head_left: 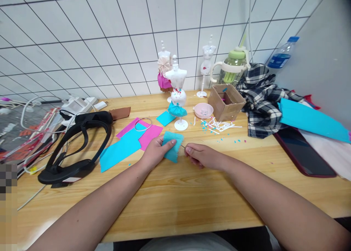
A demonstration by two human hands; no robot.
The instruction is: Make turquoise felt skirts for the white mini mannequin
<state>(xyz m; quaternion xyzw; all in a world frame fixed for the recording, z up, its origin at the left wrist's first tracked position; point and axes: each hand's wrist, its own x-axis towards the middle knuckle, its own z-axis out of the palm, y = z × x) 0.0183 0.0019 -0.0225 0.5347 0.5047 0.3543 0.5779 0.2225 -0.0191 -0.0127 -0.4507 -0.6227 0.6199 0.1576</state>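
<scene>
My left hand [157, 149] pinches a small turquoise piece of paper or cloth [170, 156] with jagged edges, its thumb lying on top. Close to that piece's right edge, my right hand [199, 154] is closed on a thin needle-like rod [183, 146]; its tip meets or nearly meets the edge. Just behind both hands stands a small white dress-form mannequin [178, 83] with a turquoise ruffled skirt [177, 110] low on its body. Left of my left hand lie bright blue sheets [120, 152] and a pink sheet [150, 133], with a thin ring [143, 124] on top.
Behind stand a dressed mannequin [163, 66] and a bare one [207, 59]. A pink bowl [203, 111], cardboard box [227, 103] and paper scraps [219, 125] sit right of centre. A black headset strap [78, 170] lies left; plaid cloth [260, 116] and a phone [304, 154] lie right.
</scene>
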